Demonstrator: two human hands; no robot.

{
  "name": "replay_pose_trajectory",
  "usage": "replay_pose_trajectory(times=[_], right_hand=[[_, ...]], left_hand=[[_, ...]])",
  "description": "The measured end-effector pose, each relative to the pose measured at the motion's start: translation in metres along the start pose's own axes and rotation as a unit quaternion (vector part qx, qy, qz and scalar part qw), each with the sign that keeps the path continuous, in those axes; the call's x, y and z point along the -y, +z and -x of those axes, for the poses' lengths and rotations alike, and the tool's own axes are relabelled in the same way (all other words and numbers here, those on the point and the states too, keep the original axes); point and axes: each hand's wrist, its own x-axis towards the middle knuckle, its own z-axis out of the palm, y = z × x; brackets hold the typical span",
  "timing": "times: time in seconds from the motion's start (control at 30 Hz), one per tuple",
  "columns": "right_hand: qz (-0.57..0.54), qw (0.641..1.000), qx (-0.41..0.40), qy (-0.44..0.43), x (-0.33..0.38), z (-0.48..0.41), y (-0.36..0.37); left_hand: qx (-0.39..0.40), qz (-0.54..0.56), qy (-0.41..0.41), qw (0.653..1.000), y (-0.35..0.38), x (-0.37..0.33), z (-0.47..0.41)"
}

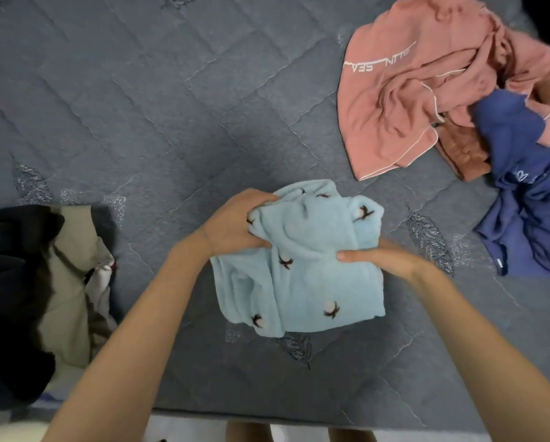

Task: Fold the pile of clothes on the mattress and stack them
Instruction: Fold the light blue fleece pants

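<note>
The pink garment (394, 100) carries white lettering (382, 62) along a thin white line. It appears upside down in the head view and reads "SUN SEA"; any further characters are cut off by a fold. The navy garment (522, 218) carries a small white emblem (521, 177) and a hem tag (500, 263), both illegible.

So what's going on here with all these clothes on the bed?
A person is folding a light blue fleece garment with a cotton-flower print on the grey quilted mattress. Their left hand grips a bunched upper corner, and their right hand pinches the opposite side. A pink garment and a navy garment lie crumpled at the upper right. The dark and beige clothes sit at the left.
</note>
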Motion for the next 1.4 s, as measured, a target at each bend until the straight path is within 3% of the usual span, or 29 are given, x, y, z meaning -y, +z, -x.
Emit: replay_pose_trajectory(times=[0.13,0.2,0.3,0.37,0.43,0.53,0.63,0.77,0.93,1.07,1.17,1.3,1.4], right_hand=[[-0.106,0.991,-0.069,-0.052,-0.025,0.013,-0.004],[-0.125,0.982,-0.123,-0.068,-0.035,0.013,0.004],[-0.118,0.967,-0.217,-0.061,-0.044,0.007,0.02],[-0.107,0.949,-0.287,-0.075,-0.047,0.005,0.029],[-0.124,0.92,-0.359,-0.094,-0.05,0.007,0.04],[-0.171,0.878,-0.431,-0.116,-0.052,0.012,0.059],[-0.202,0.87,-0.434,-0.118,-0.059,0.014,0.071],[-0.212,0.891,-0.383,-0.117,-0.08,0.016,0.083],[-0.192,0.93,-0.289,-0.126,-0.092,0.018,0.079],[-0.213,0.927,-0.289,-0.113,-0.086,0.019,0.059],[-0.229,0.924,-0.285,-0.113,-0.09,0.019,0.054],[-0.243,0.928,-0.262,-0.105,-0.097,0.018,0.059],[-0.213,0.943,-0.237,-0.1,-0.097,0.018,0.059]], left_hand=[[-0.009,-0.045,0.032,0.998,-0.002,-0.023,-0.035],[-0.044,-0.12,-0.025,0.991,0.009,-0.026,-0.041],[-0.157,-0.238,-0.153,0.946,0.037,-0.032,-0.029],[-0.273,-0.13,-0.174,0.937,0.057,-0.041,-0.009],[-0.376,0.028,-0.193,0.906,0.08,-0.047,0.018],[-0.406,0.193,-0.264,0.853,0.121,-0.05,0.062],[-0.391,0.127,-0.255,0.875,0.158,-0.044,0.1],[-0.382,0.047,-0.232,0.893,0.179,-0.025,0.119],[-0.383,0.127,-0.213,0.89,0.172,-0.018,0.121],[-0.362,0.233,-0.194,0.882,0.143,-0.016,0.13],[-0.313,0.249,-0.16,0.903,0.126,-0.013,0.134],[-0.252,0.267,-0.21,0.906,0.126,-0.004,0.127],[-0.34,0.286,-0.242,0.863,0.125,-0.002,0.12]])
